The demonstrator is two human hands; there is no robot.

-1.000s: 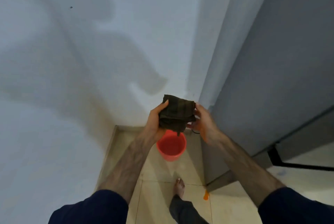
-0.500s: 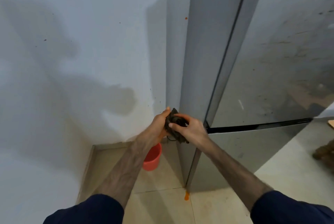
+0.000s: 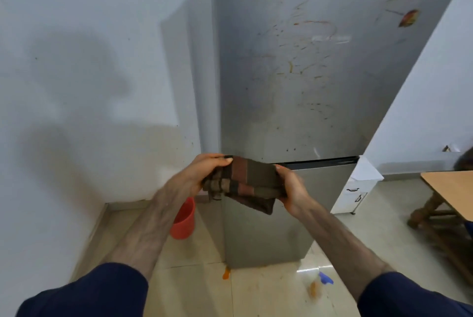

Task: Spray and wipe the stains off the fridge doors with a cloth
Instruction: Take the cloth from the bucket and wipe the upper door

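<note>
Head view shows my left hand [image 3: 204, 176] and right hand [image 3: 290, 188] each pinching an end of the folded brown striped cloth [image 3: 245, 183], held flat to wipe the stain-streaked grey steel fridge door [image 3: 294, 73] just beyond it.

Indoor light, medium-bright, flat and cool. Big soft shadow of the person on the wall [image 3: 89, 91] left of the left hand [image 3: 202, 176], so light comes from behind and right. Fridge [image 3: 294, 73] above the hands shows a dull sheen, no hard glare. Small bright reflection on the floor [image 3: 256, 291] below the right hand [image 3: 291, 188]. Both hands slightly motion-blurred. Wide-angle bending at the edges; fridge sides lean. Overall soft, compression smear.
</note>
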